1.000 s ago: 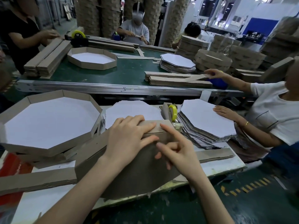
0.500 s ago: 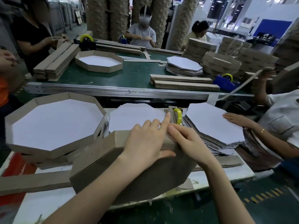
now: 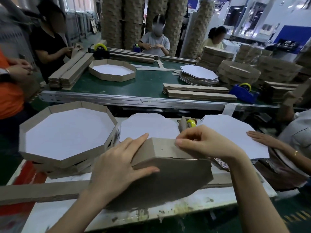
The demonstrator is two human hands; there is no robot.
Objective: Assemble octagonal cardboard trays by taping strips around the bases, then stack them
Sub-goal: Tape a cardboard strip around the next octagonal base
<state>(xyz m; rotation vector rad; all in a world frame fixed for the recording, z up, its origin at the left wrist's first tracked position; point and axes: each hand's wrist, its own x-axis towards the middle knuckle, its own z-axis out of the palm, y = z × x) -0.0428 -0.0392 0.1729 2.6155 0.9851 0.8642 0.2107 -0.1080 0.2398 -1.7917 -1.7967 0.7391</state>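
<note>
Busy workshop, tall brown cardboard towers at the back, other people taping at a long green belt table [image 3: 148, 81]. Nearer, across the bottom, a white worktop [image 3: 50, 214], scuffed along its near edge.

At the left edge of the worktop, a finished tray [image 3: 80, 157], white side up, on top of more like it. In the middle by the front edge, the tray being made [image 3: 168, 179], brown bottom up and tipped toward the camera. Turned a bit since a second ago, with a corner of its strip [image 3: 161, 148] now up between the hands. Probably means one side done and the next joint ready for tape.

At the right edge, a pile of white bases [image 3: 227, 132] with another person's hand [image 3: 262, 139] flat on it. One more white base [image 3: 148, 125] behind the tipped tray. Along the near left, a long spare strip [image 3: 42, 190].

Then the left grip [image 3: 117, 165], open and flat, fingers on the strip, thumb on the brown bottom, steadying the tray. Slid down the left side from the top rim half a second back. Then the right grip [image 3: 207, 143], closed in a pinch at the strip's top edge, no longer pressing flat. Too blurry to tell about any tape in the pinch. Just behind, the little yellow tape roll [image 3: 191, 123].
</note>
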